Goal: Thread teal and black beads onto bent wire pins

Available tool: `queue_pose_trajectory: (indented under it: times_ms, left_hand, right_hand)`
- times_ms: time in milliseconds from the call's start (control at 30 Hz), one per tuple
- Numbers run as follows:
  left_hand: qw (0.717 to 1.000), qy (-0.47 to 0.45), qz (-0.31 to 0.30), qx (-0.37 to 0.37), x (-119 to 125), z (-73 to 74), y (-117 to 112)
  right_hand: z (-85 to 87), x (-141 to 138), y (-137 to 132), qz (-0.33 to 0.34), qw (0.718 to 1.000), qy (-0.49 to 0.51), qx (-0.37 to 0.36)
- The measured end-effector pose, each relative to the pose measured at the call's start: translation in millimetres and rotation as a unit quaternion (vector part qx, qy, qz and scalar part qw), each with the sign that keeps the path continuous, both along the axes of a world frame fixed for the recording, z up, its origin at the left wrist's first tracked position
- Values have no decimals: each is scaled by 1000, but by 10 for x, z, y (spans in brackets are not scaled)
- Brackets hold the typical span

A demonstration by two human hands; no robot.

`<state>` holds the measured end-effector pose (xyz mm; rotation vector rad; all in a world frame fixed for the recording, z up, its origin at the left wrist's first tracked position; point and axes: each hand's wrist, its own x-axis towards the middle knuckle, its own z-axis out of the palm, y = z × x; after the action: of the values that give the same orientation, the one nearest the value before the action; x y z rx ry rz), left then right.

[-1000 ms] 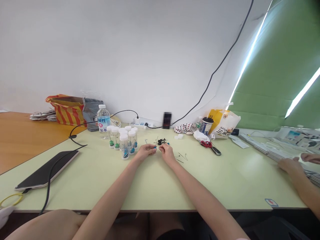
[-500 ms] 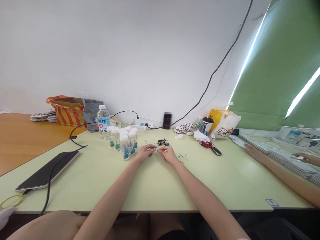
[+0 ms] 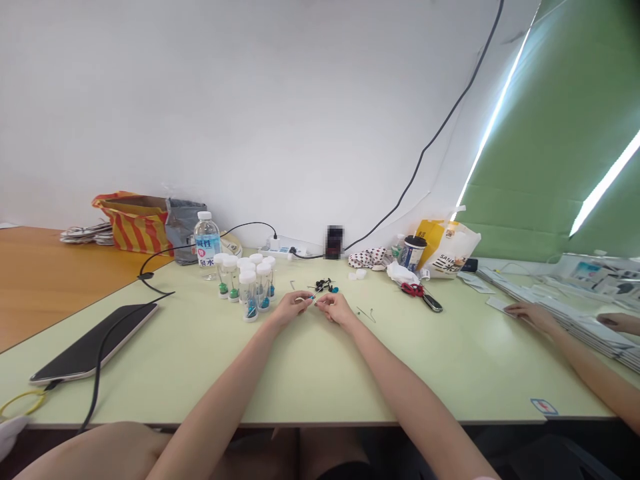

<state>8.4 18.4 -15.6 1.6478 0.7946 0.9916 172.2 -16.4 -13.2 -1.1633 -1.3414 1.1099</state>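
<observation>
While left fingers [image 3: 303,299] and right fingers [image 3: 323,301] pinched small blue wired part [image 3: 312,297] narrowly, capped vials [image 3: 249,293] stood nearby on desk [image 3: 310,373].

Left hand [image 3: 291,307], right hand [image 3: 337,309], fingertips [image 3: 311,299] nearly meeting, forearms [image 3: 225,380] angled inward

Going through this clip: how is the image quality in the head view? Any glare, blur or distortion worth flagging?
In the head view, bright white streaks glare across the green blind; wide-angle distortion bows the table's front edge; a pixelated patch hides an object at the back; the left hand and right hand look reasonably sharp, but the small part between them is too tiny to make out.
</observation>
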Motion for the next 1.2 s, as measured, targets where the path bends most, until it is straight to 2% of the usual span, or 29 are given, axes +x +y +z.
queue_pose_trajectory:
  times_ms: [133,233,300,400,500,667,733,800,833,900,967,1067,1200]
  left_hand:
    - [1000,-1,-2,-2,-5,-15,19]
    - [1000,-7,8,-4,-6,-31,43]
    - [1000,-14,14,-5,-6,-40,57]
    - [1000,-21,15,-6,0,-46,65]
    - [999,-29,19,-10,32,-32,41]
    - [997,-58,26,-45,114,22,-17]
    - [994,-78,52,-51,90,31,7]
    - [986,-107,117,-52,21,27,57]
    - [982,-123,136,-51,-19,24,82]
    - [981,-143,117,-58,-75,19,111]
    - [982,-151,88,-74,-77,25,98]
    - [982,-162,24,-99,-21,58,31]
    - [972,-190,-5,-135,-10,110,-41]
  right_hand:
    - [-29,0,18,-12,999,-29,13]
    - [-32,-9,30,-58,991,-112,54]
    - [-11,-10,31,-89,972,-189,108]
    - [47,-4,12,-117,930,-304,172]
    - [104,-20,-21,-128,903,-378,161]
    - [173,-14,-31,-135,878,-431,157]
    - [208,140,-22,-150,871,-441,157]
    - [246,433,-25,-199,868,-433,136]
    - [263,615,-34,-251,867,-413,120]
    - [280,983,-57,-377,850,-357,89]
    - [264,1248,-71,-446,828,-337,52]
    - [177,1325,-39,-387,854,-347,4]
    - [71,1108,52,-295,878,-377,-10]
